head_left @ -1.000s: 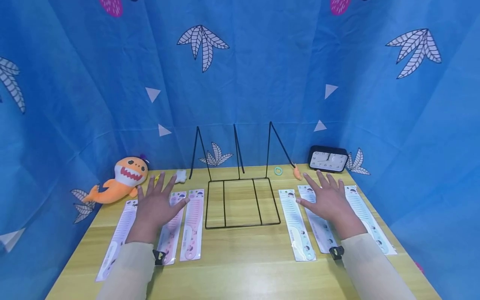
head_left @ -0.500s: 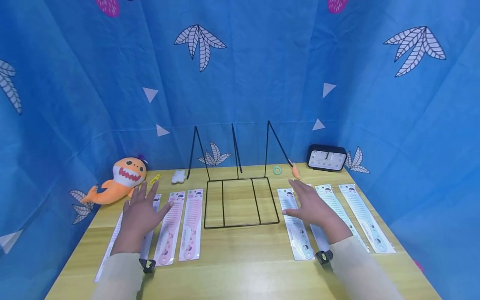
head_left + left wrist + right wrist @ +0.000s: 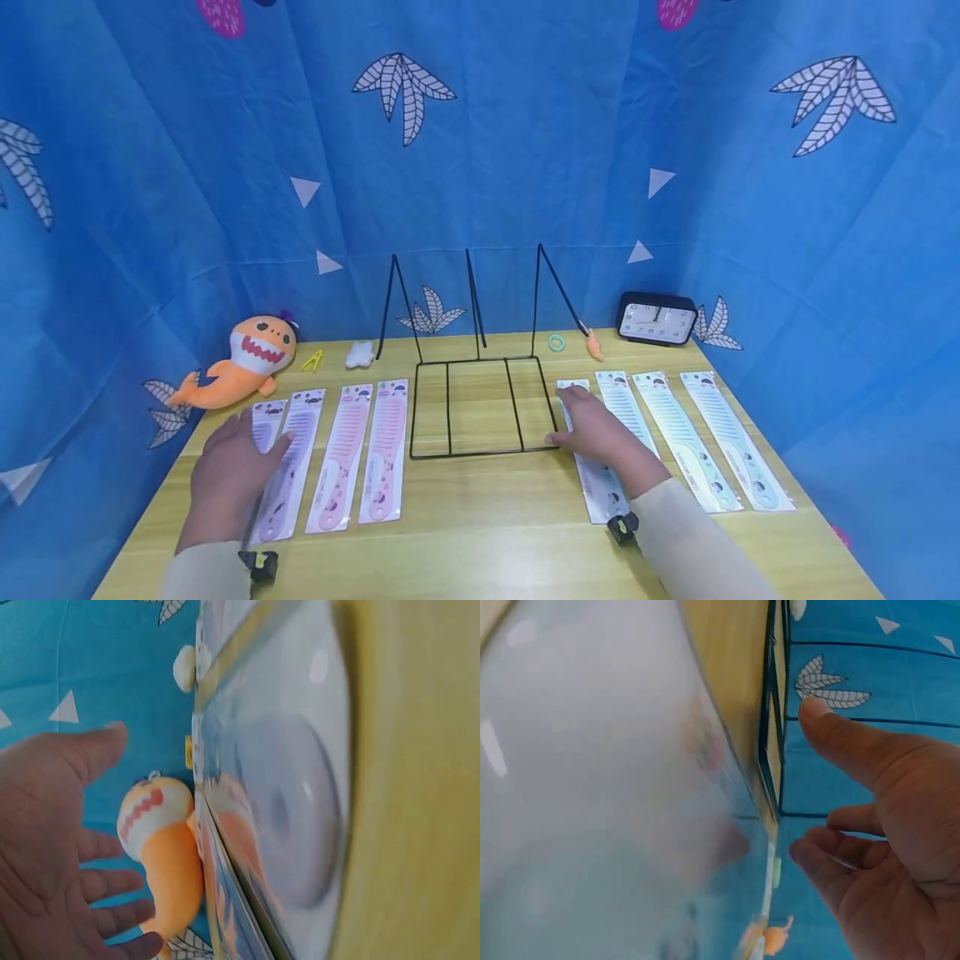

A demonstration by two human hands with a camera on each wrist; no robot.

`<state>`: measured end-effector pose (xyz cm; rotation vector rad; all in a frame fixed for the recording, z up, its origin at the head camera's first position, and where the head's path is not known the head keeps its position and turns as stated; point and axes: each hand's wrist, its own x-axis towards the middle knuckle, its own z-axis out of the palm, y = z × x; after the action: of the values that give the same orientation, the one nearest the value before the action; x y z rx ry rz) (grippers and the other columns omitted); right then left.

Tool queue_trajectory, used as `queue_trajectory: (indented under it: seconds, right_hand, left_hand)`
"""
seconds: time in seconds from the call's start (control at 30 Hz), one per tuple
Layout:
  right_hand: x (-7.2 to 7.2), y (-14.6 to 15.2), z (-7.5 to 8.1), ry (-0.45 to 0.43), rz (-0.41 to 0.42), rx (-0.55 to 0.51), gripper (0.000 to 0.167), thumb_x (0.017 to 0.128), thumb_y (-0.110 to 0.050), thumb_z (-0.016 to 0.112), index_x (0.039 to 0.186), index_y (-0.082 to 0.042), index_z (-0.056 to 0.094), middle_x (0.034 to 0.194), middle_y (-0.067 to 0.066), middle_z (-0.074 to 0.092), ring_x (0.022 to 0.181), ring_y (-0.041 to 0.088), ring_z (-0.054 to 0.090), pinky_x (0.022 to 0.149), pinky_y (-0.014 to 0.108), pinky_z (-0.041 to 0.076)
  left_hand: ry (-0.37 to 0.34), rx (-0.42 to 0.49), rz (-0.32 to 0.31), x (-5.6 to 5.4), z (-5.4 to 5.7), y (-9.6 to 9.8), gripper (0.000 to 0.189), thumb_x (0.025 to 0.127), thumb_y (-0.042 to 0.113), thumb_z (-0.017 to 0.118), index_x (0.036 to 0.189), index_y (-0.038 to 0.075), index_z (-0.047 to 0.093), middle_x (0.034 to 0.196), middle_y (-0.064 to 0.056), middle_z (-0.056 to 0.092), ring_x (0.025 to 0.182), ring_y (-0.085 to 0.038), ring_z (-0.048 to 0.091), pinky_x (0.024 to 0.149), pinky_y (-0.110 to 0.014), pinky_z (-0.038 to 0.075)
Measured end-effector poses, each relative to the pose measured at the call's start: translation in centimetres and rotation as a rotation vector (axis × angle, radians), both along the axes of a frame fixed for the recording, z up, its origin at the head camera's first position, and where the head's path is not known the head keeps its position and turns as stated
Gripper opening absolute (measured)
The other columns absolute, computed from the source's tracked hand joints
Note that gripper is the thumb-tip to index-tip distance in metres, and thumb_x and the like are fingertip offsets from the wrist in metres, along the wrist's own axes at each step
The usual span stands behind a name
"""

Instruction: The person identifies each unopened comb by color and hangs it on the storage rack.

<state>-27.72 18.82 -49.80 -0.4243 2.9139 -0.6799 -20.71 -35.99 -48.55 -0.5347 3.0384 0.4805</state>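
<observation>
My left hand (image 3: 228, 471) hovers over the leftmost purple comb in a clear packet (image 3: 266, 429), partly hiding it. A second packaged purple comb (image 3: 292, 467) lies just right of the thumb. In the left wrist view, the fingers (image 3: 112, 881) are spread, with a gap to the packets. My right hand (image 3: 600, 429) is above the packaged pale blue comb (image 3: 600, 492) closest to the wire rack (image 3: 486, 452), covering its middle. Seen from the right wrist, its fingers (image 3: 829, 862) bend loosely and hold nothing. Two packaged pink combs (image 3: 341, 458) lie left of the rack.
More packaged blue-green combs (image 3: 686, 442) lie at the right. Along the table's back are an orange shark plush (image 3: 251, 358), a yellow clip (image 3: 313, 360), a white cloud-shaped piece (image 3: 360, 354), a teal ring (image 3: 557, 342), a small orange piece (image 3: 594, 345) and a black clock (image 3: 656, 318).
Both hands have moved left and toward the table's front, the left to the outermost purple comb, the right to the blue comb beside the rack. The combs stay where they were.
</observation>
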Motion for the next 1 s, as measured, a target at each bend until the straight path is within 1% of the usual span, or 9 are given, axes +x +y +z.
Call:
queue_trajectory:
  seconds: [0.1,0.2,0.3,0.37,0.53,0.67,0.8,0.93,1.0]
  right_hand:
    - [0.0,-0.4,-0.3,0.005,0.018,0.012,0.089,0.093,-0.033,0.089,0.160,0.007,0.046,0.164,0.032,0.046,0.152,0.051,0.046,0.128,0.062,0.041]
    - [0.1,-0.6,-0.4,0.009,0.038,0.034,0.084,0.093,-0.034,0.089,0.155,0.008,0.053,0.158,0.032,0.053,0.148,0.050,0.051,0.126,0.061,0.044]
    - [0.0,-0.8,-0.5,0.013,0.051,0.055,0.079,0.093,-0.034,0.088,0.152,0.008,0.057,0.154,0.031,0.057,0.145,0.049,0.054,0.125,0.061,0.046]
    - [-0.1,-0.9,-0.6,0.011,0.050,0.058,0.077,0.094,-0.035,0.088,0.151,0.007,0.058,0.153,0.030,0.058,0.144,0.048,0.056,0.124,0.060,0.046]
    - [-0.4,-1.0,-0.9,0.015,0.057,0.065,0.072,0.093,-0.035,0.089,0.147,0.006,0.063,0.139,0.026,0.067,0.131,0.043,0.064,0.117,0.058,0.053]
    - [-0.5,-0.9,-1.0,0.010,0.053,0.058,0.072,0.092,-0.035,0.090,0.146,0.006,0.064,0.131,0.021,0.069,0.120,0.035,0.068,0.112,0.055,0.057]
    - [-0.5,-0.8,-1.0,-0.003,0.045,0.039,0.075,0.091,-0.036,0.091,0.147,0.005,0.063,0.135,0.023,0.068,0.124,0.037,0.067,0.114,0.056,0.056]
    - [-0.5,-0.8,-1.1,-0.014,0.042,0.038,0.076,0.091,-0.037,0.090,0.148,0.005,0.063,0.141,0.025,0.066,0.131,0.041,0.064,0.117,0.057,0.053]
    - [-0.6,-0.8,-1.1,-0.013,0.045,0.038,0.076,0.091,-0.037,0.091,0.147,0.005,0.063,0.137,0.024,0.067,0.127,0.040,0.066,0.115,0.057,0.055]
  left_hand:
    - [-0.039,0.043,0.076,0.2,-0.2,-0.5,0.108,0.104,0.059,0.063,0.164,-0.019,0.020,0.160,-0.047,0.030,0.146,-0.068,0.032,0.119,-0.081,0.036]
    - [-0.076,0.079,0.145,0.3,-0.2,-0.5,0.098,0.104,0.051,0.066,0.156,-0.024,0.031,0.144,-0.048,0.042,0.132,-0.064,0.045,0.113,-0.077,0.044]
    - [-0.120,0.091,0.206,0.5,-0.3,-0.3,0.089,0.104,0.046,0.067,0.148,-0.026,0.039,0.131,-0.045,0.048,0.120,-0.058,0.051,0.108,-0.072,0.049]
    - [-0.144,0.087,0.231,0.7,-0.4,-0.3,0.086,0.104,0.045,0.067,0.142,-0.028,0.042,0.126,-0.044,0.050,0.115,-0.055,0.052,0.105,-0.070,0.051]
    - [-0.187,0.091,0.261,1.1,-0.5,-0.3,0.078,0.104,0.042,0.066,0.132,-0.029,0.049,0.118,-0.041,0.052,0.107,-0.050,0.053,0.098,-0.064,0.055]
    - [-0.204,0.130,0.285,1.2,-0.3,-0.4,0.076,0.105,0.042,0.065,0.131,-0.028,0.050,0.117,-0.040,0.051,0.104,-0.048,0.054,0.092,-0.060,0.057]
    - [-0.220,0.162,0.313,1.2,-0.2,-0.5,0.073,0.105,0.039,0.065,0.132,-0.027,0.050,0.118,-0.039,0.050,0.104,-0.048,0.053,0.090,-0.058,0.057]
    - [-0.220,0.147,0.313,1.2,-0.4,-0.8,0.068,0.104,0.035,0.065,0.130,-0.027,0.053,0.117,-0.040,0.050,0.105,-0.048,0.053,0.091,-0.057,0.056]
    - [-0.220,0.141,0.316,1.3,-0.4,-0.8,0.067,0.104,0.033,0.066,0.129,-0.027,0.054,0.117,-0.039,0.050,0.104,-0.047,0.053,0.090,-0.057,0.056]
